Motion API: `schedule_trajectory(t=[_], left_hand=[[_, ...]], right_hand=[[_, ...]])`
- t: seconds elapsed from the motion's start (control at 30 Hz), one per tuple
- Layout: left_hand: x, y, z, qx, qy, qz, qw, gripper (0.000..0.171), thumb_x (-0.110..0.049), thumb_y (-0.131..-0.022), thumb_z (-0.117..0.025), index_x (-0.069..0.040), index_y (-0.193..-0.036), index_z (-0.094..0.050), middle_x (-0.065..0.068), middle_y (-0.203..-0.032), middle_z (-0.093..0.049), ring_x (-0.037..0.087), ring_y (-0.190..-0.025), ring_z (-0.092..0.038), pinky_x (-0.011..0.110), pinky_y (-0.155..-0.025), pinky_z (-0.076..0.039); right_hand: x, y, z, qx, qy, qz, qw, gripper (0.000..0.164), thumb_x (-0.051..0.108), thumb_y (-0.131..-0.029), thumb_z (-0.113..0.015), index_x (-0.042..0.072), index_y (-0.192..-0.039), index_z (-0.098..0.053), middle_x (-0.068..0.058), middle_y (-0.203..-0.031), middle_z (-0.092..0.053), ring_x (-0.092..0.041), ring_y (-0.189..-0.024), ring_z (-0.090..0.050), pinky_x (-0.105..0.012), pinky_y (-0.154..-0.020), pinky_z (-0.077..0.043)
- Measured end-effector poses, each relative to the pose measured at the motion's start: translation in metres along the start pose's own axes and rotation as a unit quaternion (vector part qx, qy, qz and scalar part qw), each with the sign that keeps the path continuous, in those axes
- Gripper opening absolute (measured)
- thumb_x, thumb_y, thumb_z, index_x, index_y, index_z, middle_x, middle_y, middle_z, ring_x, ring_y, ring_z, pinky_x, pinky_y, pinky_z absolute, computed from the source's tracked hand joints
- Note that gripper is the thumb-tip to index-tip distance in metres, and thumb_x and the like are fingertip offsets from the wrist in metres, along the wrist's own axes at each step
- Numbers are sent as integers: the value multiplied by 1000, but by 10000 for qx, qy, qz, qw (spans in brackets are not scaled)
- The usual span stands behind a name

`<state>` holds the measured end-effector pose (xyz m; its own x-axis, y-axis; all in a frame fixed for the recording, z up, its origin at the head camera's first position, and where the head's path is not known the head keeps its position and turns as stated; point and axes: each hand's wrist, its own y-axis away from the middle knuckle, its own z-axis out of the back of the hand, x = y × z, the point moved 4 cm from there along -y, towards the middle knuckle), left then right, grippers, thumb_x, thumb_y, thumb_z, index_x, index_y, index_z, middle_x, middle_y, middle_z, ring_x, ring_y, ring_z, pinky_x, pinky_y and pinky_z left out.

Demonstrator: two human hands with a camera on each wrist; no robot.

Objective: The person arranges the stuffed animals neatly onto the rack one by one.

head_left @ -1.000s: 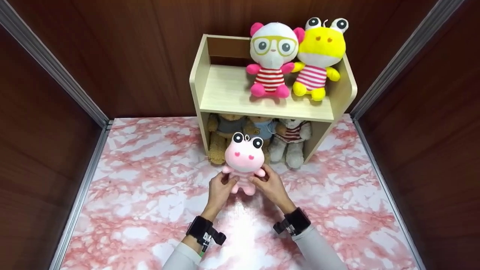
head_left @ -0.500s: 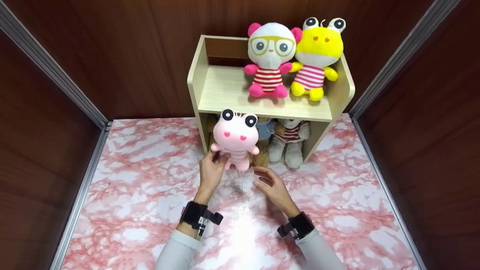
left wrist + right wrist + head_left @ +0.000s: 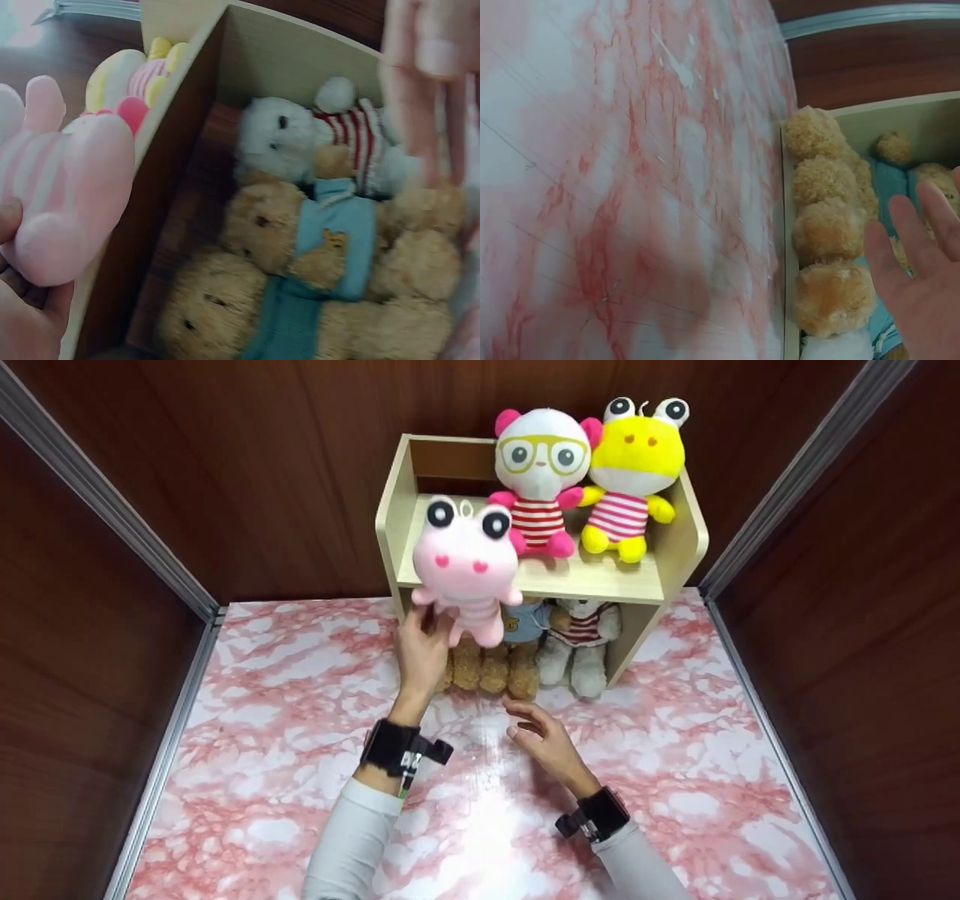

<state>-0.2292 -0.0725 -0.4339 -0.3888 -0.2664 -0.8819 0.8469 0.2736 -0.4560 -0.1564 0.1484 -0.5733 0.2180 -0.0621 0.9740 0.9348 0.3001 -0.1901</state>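
Observation:
A pink plush frog (image 3: 466, 562) with big black-and-white eyes is held up in front of the shelf's left side. My left hand (image 3: 422, 652) grips it low on its left side, thumb on the striped belly; the left wrist view shows the frog's striped body (image 3: 45, 172) close by. My right hand (image 3: 551, 742) hovers above the tabletop before the shelf, fingers relaxed and touching nothing. In the right wrist view, that hand's spread fingers (image 3: 907, 232) show near the teddy bears' feet.
On the upper board of the wooden shelf (image 3: 600, 581) sit a pink-and-white plush panda (image 3: 541, 521) and a yellow plush frog (image 3: 637, 450). Below are two brown teddy bears (image 3: 262, 225) and a white bear (image 3: 277, 135). A pink marbled surface (image 3: 285, 750) lies in front; dark walls stand around.
The right hand has let go of the pink frog and drawn slightly back. My left hand has lifted the frog up and forward, from before the lower bears to the upper board's level.

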Motion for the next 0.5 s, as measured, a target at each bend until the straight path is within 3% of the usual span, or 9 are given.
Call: schedule_trajectory(t=[0.1, 0.17, 0.3, 0.5], left_hand=[[-9, -14, -4, -22, -3, 80, 10000, 18, -9, -97, -70, 4, -110, -68, 17, -91, -70, 29, -74, -64, 30, -62, -52], [-14, -23, -6, -47, 64, 177, 9998, 21, -7, -98, -69, 4, -115, -68, 17, -95, -71, 28, -78, -66, 28, -65, -54], [-19, -39, -9, -116, 284, 317, 9990, 31, -3, -99, -66, 7, -128, -64, 22, -110, -72, 29, -95, -70, 31, -82, -58], [-18, -60, -12, -294, 197, 431, 9984, 36, -5, -101, -61, 4, -136, -61, 21, -125, -69, 28, -113, -66, 31, -97, -53]], right_hand=[[0, 2, 1, 66, 34, 51, 10000, 38, 2, -99, -67, -11, -134, -59, -29, -141, -57, -36, -132, -53, -69, -111, -36], [-1, 2, 2, 56, 80, 25, 9999, 38, 4, -99, -67, -10, -134, -60, -27, -141, -58, -32, -132, -54, -68, -111, -37], [-2, 3, 4, 2, 102, -126, 9999, 38, 5, -99, -67, -10, -134, -60, -24, -141, -59, -33, -132, -54, -64, -113, -38], [-2, 5, 4, 73, 77, -89, 9999, 38, 2, -100, -66, -15, -132, -58, -29, -141, -57, -40, -131, -53, -64, -111, -39]])
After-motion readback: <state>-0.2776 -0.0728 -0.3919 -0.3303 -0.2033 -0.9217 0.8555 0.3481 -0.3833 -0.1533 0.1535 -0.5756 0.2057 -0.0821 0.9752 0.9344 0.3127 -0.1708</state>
